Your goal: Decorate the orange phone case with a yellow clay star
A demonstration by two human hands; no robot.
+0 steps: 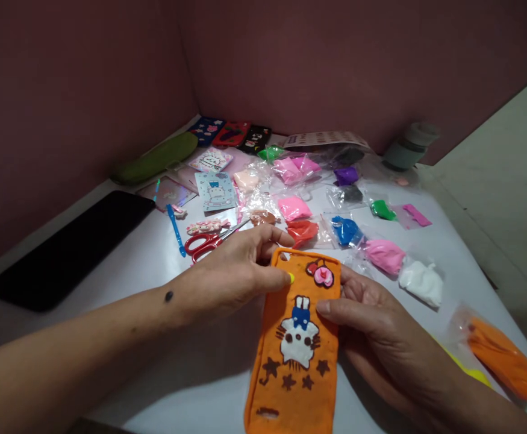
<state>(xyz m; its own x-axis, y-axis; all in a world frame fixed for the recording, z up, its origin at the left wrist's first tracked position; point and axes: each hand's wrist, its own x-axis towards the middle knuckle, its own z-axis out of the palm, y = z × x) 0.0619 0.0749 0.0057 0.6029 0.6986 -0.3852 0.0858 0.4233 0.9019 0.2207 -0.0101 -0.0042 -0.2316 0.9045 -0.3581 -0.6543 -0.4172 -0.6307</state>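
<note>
Presently: one orange phone case (302,404), above the desk (177,361); left grip (249,262) pinching its far-left corner, thumb on a yellow dab (292,278); right grip (371,307) pinching the right edge. Likely light, flexible; raised figures probably soft, best held by rims.

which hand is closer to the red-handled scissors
Left. The left hand is just in front of the red-handled scissors; the right hand is farther off, holding the right edge of the orange case.
</note>
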